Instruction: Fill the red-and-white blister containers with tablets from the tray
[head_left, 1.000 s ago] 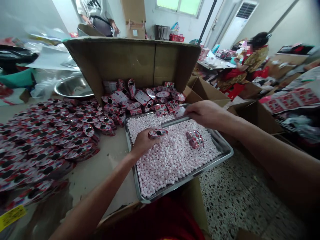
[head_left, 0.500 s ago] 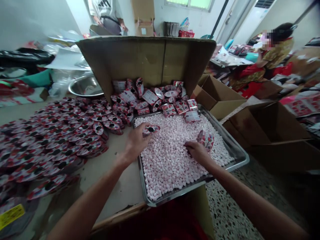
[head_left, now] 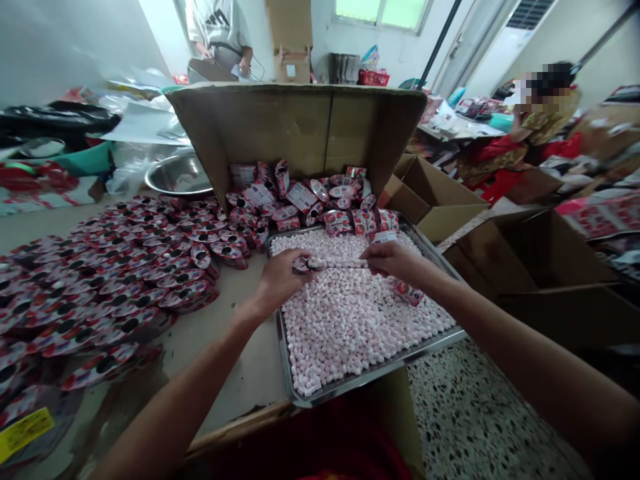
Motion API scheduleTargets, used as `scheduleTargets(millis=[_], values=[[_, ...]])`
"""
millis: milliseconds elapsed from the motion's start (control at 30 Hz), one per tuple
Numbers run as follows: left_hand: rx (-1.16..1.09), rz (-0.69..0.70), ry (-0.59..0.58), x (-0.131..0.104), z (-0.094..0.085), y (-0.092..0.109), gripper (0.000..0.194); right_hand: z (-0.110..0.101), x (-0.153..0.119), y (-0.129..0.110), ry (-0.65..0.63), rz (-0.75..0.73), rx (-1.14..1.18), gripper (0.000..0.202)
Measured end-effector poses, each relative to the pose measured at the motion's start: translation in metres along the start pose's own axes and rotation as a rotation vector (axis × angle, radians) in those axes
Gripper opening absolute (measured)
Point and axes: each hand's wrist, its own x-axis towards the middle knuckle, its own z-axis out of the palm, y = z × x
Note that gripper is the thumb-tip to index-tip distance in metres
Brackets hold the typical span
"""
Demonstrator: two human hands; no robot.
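Note:
My left hand (head_left: 284,277) is closed around a small red-and-white printed packet (head_left: 301,265), its dark mouth turned to the right. From that mouth a narrow straight row of white pellets (head_left: 345,263) reaches to my right hand (head_left: 393,261), whose fingers pinch its far end. Whether a thin scoop carries the row I cannot make out. Beneath both hands is a metal tray (head_left: 345,390) spread with small white and pinkish pellets (head_left: 340,327). One more printed packet (head_left: 410,293) lies on the pellets, partly under my right forearm.
Many open packets (head_left: 125,280) stand upright on the table at left. Filled-looking packets (head_left: 300,197) are heaped before a cardboard box (head_left: 300,127) behind the tray. A metal bowl (head_left: 177,175) sits back left. Open cartons (head_left: 530,253) stand right; two people are farther off.
My right hand has risen from the pellets and moved away from me, up to the packet's level. A row of white pellets now spans between my hands. The left hand stays nearly in place.

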Motion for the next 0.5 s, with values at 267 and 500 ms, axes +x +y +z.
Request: scheduleTargets(millis=[267, 500], values=[[-0.103, 0.032, -0.053, -0.006, 0.01, 0.004, 0.037, -0.031, 0.006, -0.064, -0.079, -0.088, -0.666, 0.017], [-0.112, 0.03, -0.086, -0.01, 0.014, 0.005, 0.038, -0.046, -0.005, -0.09, -0.117, -0.082, -0.752, 0.017]])
